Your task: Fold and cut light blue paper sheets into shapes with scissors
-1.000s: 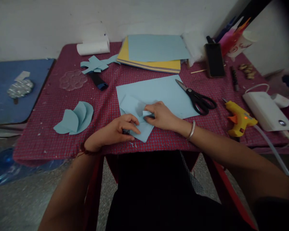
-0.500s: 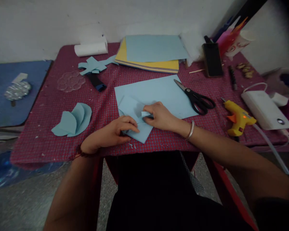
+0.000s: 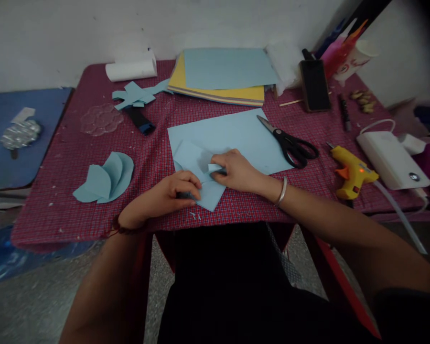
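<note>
A folded piece of light blue paper (image 3: 212, 195) lies near the table's front edge, partly on top of a larger light blue sheet (image 3: 232, 131). My right hand (image 3: 234, 171) is closed, pinching a raised flap of the folded paper between thumb and fingers. Along the paper's left edge, my left hand (image 3: 175, 192) has its fingers curled over it, the thumb lower down; the grip is partly hidden. Black-handled scissors (image 3: 290, 143) rest on the sheet's right side. To the left stands a fanned light blue paper shape (image 3: 109, 179) with rounded petals.
Yellow and blue paper sheets (image 3: 222, 71) are stacked at the back. Blue paper strips (image 3: 134, 95) lie over a dark cutter (image 3: 140, 120). A yellow glue gun (image 3: 353, 171), white power bank (image 3: 392, 160) and phone (image 3: 314, 86) sit at the right. A white roll (image 3: 131, 70) lies back left.
The whole view has shifted slightly. My left hand's fingers have curled in a little more at the paper's edge, while my right hand keeps its pinch on the flap.
</note>
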`<state>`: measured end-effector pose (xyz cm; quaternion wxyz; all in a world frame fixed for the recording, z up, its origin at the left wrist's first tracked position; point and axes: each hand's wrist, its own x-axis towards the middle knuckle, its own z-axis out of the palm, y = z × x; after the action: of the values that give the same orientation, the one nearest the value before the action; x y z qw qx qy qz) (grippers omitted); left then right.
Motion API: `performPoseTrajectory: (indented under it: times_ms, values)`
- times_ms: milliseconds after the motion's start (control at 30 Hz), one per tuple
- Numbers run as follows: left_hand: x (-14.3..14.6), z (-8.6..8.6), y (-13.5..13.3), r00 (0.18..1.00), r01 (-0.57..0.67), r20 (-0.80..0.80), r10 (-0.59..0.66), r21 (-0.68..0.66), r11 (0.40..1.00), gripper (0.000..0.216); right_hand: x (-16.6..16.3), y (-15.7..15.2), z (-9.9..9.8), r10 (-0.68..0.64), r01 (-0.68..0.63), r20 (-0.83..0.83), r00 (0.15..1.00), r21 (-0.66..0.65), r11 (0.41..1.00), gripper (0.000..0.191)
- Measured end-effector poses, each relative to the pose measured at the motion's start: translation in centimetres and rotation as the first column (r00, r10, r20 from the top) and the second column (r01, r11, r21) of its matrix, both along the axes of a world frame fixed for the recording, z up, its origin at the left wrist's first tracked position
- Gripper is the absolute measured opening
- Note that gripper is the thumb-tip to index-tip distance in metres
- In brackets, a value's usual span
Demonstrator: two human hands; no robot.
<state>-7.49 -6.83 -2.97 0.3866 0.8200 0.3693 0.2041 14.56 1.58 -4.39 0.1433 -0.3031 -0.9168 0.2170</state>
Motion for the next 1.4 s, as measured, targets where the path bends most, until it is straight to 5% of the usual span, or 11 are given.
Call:
performPoseTrajectory:
  times_ms: [900,1067,1233,1400]
  values:
    - [0.1,-0.2,-0.2,0.998,-0.026,-0.048,0.027,0.016,1.0,0.011,0.5,0.9,0.4,0.093,-0.097,-0.045,0.995,-0.08,0.992,0.003]
    - [0.2,-0.1,-0.1,0.999,-0.02,-0.037,0.021,0.026,0.999,0.011,2.6,-1.0,2.3,0.077,-0.067,-0.217,0.973,0.051,0.996,0.049]
    - [0.2,-0.2,-0.1,1.0,-0.004,-0.018,0.005,0.056,0.998,0.01,5.2,-6.1,2.4,0.333,-0.343,0.103,0.937,0.099,0.934,0.055]
    - [0.2,-0.3,-0.1,0.999,-0.005,-0.048,0.009,0.081,0.997,0.01,5.7,-8.2,0.6,0.307,-0.334,0.217,0.926,0.097,0.938,0.061]
